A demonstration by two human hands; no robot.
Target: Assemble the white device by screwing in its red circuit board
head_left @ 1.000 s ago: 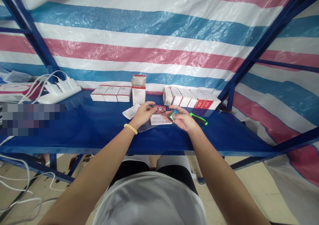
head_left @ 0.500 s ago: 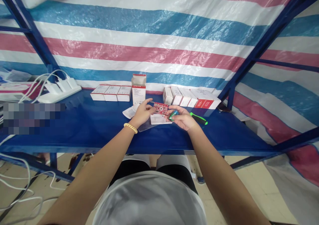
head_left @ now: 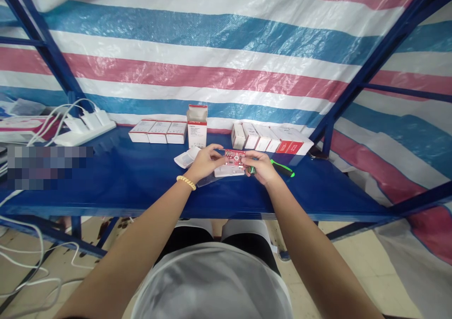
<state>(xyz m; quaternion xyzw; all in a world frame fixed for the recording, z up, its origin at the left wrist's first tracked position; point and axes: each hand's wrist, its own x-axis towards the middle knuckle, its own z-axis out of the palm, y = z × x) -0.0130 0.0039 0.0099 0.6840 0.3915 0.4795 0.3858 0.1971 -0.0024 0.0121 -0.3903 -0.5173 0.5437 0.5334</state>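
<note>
My left hand [head_left: 204,162] pinches the left edge of a small red circuit board [head_left: 233,156] held just above the blue table [head_left: 123,177]. On the board's right side my right hand [head_left: 260,166] is closed, with a small green and blue part [head_left: 251,169] tucked in its fingers. A white plastic housing [head_left: 229,171] lies on a clear plastic bag directly under the board. A green-handled screwdriver [head_left: 282,168] rests on the table just right of my right hand.
White and red cartons lie in two rows at the back [head_left: 157,132] [head_left: 271,140], with one open box upright [head_left: 197,126] between them. A white power strip with plugged chargers [head_left: 84,126] sits far left. A white cover piece [head_left: 185,158] lies by my left hand. Blue frame posts flank the table.
My right hand has moved left and closed in against the right edge of the red board; the green and blue part is now mostly hidden in its fingers. The board sits flatter between both hands.
</note>
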